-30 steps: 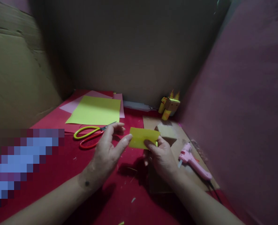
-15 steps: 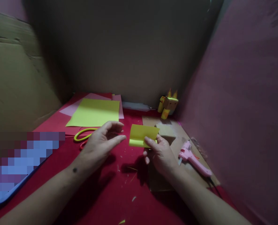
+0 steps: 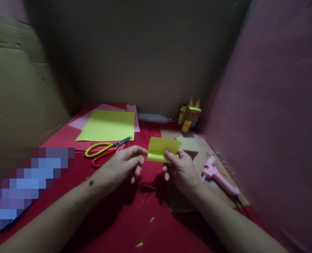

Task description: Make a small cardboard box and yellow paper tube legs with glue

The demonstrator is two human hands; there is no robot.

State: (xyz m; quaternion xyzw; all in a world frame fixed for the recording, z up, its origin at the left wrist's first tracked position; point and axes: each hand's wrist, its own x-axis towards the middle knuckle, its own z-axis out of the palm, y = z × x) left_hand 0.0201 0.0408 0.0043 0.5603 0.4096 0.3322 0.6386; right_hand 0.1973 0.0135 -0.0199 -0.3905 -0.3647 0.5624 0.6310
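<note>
A small piece of yellow paper (image 3: 162,144) is held in my right hand (image 3: 184,172), thumb on the near face and fingers behind. Its lower edge is curled into a roll. My left hand (image 3: 126,161) is loosely bent with fingers apart, its index fingertip at the left edge of the paper; whether it touches cannot be made out. Scissors (image 3: 116,144) with one yellow and one red handle lie just beyond my left hand, blades pointing away to the right.
A yellow sheet (image 3: 108,124) lies over pink and red sheets at the back left. On the right, a pink glue gun (image 3: 216,172) and a block (image 3: 188,146) rest on a cardboard sheet (image 3: 182,205). A small cardboard figure (image 3: 192,114) stands behind. Paper scraps dot the red cloth (image 3: 119,225).
My left hand has moved right and slightly down to the paper's left edge, uncovering the scissors' blades. My right hand still holds the paper, shifted a little right and up.
</note>
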